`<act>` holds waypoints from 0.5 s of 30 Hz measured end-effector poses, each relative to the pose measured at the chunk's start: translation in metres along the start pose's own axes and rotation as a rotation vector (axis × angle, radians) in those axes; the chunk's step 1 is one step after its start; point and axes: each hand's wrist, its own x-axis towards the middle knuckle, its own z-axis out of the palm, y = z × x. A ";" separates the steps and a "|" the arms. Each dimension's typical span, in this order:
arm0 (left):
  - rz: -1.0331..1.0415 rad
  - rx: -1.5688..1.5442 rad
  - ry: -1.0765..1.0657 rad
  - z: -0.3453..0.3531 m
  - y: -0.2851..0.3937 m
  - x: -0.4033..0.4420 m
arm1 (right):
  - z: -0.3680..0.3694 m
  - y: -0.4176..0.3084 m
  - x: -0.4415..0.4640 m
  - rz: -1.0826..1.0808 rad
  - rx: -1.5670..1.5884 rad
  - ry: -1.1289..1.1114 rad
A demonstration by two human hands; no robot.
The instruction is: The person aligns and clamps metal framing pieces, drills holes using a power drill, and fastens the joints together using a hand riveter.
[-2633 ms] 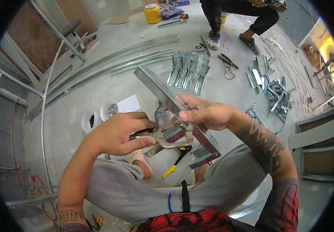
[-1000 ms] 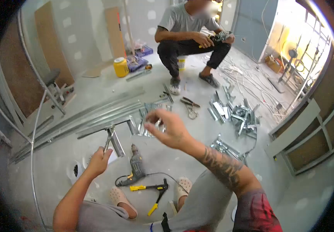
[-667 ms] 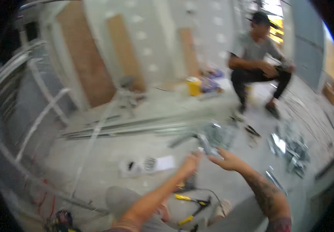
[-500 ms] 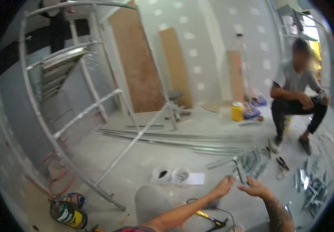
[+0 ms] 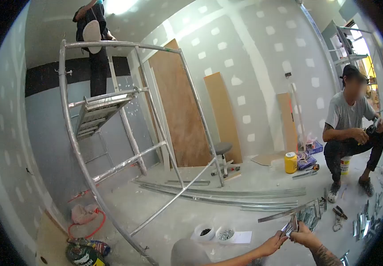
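In the lower right of the head view, my left hand (image 5: 273, 244) has its fingers closed on a small shiny metal bracket (image 5: 286, 228). My right hand (image 5: 306, 238) is closed right beside it, with thumb and fingers at the bracket's upright part. Whether this is one piece or two pressed together I cannot tell. Just beyond my hands, a long metal strip with an upright end (image 5: 284, 213) lies by a pile of small metal brackets (image 5: 307, 216). Left of my hands are a white tub of dark screws (image 5: 197, 235) and a white tub of silver screws (image 5: 219, 237).
A metal scaffold (image 5: 78, 153) stands at left, with a person (image 5: 97, 66) up behind it. Another person (image 5: 350, 119) sits on a bucket at right, holding a tool. Long metal profiles (image 5: 227, 192), pliers (image 5: 340, 212) and more brackets (image 5: 363, 224) lie on the floor.
My view has tilted up, so the room sits lower in the picture and the yellow-handled hammer has left it. My hands have come closer together around the bracket.
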 end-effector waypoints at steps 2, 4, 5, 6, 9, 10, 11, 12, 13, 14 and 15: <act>-0.022 0.166 0.016 -0.001 0.001 -0.001 | 0.006 0.028 0.011 -0.061 -0.112 0.087; -0.045 0.407 -0.106 -0.021 0.015 -0.014 | 0.006 0.034 0.011 -0.101 -0.274 0.186; -0.063 0.642 -0.235 -0.034 0.027 -0.021 | 0.004 0.043 0.013 -0.102 -0.272 0.191; -0.035 0.548 -0.256 -0.049 0.041 -0.028 | 0.003 0.060 0.018 -0.102 -0.362 0.171; -0.051 0.480 -0.036 -0.093 0.098 -0.031 | 0.002 0.062 0.014 -0.067 -0.445 0.128; -0.058 0.481 -0.034 -0.097 0.084 -0.020 | 0.000 0.058 0.010 -0.028 -0.445 0.114; 0.076 0.400 -0.011 -0.106 0.059 0.003 | -0.001 0.056 0.012 -0.033 -0.438 0.112; 0.205 0.312 0.011 -0.109 0.034 0.023 | -0.002 0.057 0.013 -0.083 -0.411 0.082; 0.199 0.310 0.011 -0.103 0.009 0.035 | -0.004 0.056 0.014 -0.133 -0.389 0.051; 0.195 0.219 -0.004 -0.091 -0.016 0.045 | -0.005 0.048 0.012 -0.063 -0.403 0.051; 0.195 0.125 -0.024 -0.085 -0.030 0.054 | -0.008 0.037 0.010 -0.055 -0.409 0.054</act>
